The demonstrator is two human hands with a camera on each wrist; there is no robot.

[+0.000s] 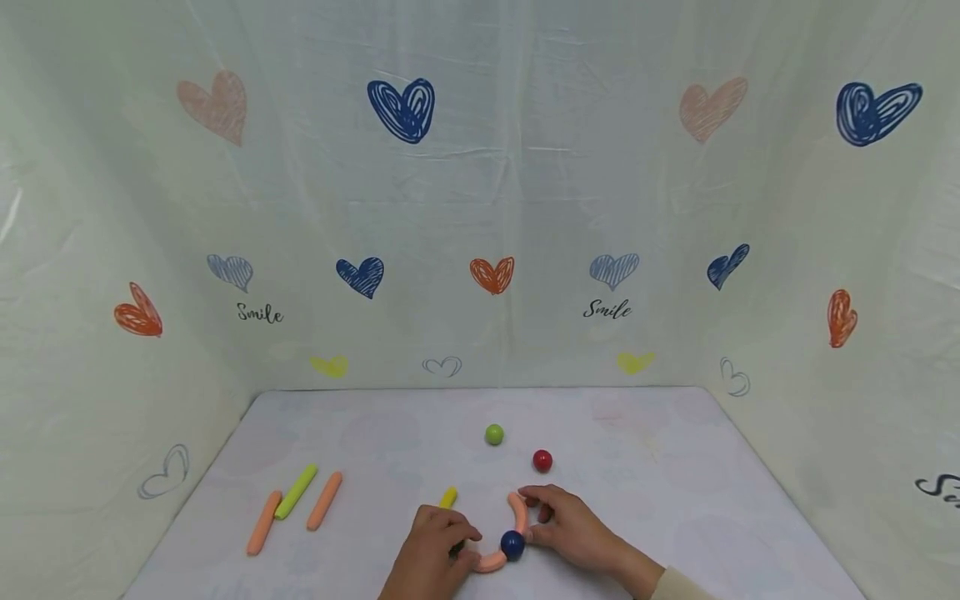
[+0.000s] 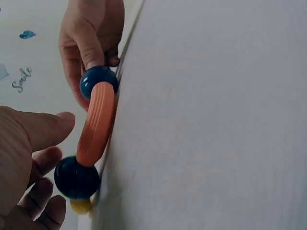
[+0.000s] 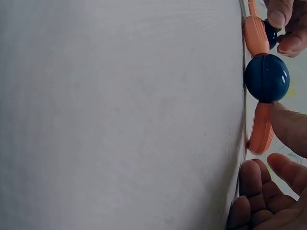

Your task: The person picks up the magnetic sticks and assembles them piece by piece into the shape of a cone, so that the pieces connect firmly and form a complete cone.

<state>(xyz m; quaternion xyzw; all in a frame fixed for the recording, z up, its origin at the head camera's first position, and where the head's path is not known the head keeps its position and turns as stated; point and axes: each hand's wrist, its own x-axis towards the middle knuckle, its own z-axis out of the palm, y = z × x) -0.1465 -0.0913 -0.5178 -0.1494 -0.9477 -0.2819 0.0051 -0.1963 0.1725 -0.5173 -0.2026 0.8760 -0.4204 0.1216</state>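
Observation:
A chain of peach curved sticks and dark blue balls lies on the table between the hands. One blue ball (image 1: 513,545) joins the lower curved stick (image 1: 492,563) to the upper curved stick (image 1: 517,505). My right hand (image 1: 570,529) has its thumb at that ball and its fingertips by the upper stick's free end. Around the lower stick's other end is my left hand (image 1: 433,546), its thumb and fingers apart beside a second blue ball (image 2: 76,177). From that ball extends a yellow stick (image 1: 447,498), partly behind the left hand in the head view.
Farther back lie a green ball (image 1: 494,434) and a red ball (image 1: 542,461). On the left are a yellow-green stick (image 1: 296,492) and two straight peach sticks, one (image 1: 262,523) beside it and one (image 1: 325,501) apart. A heart-printed curtain (image 1: 525,208) borders the table.

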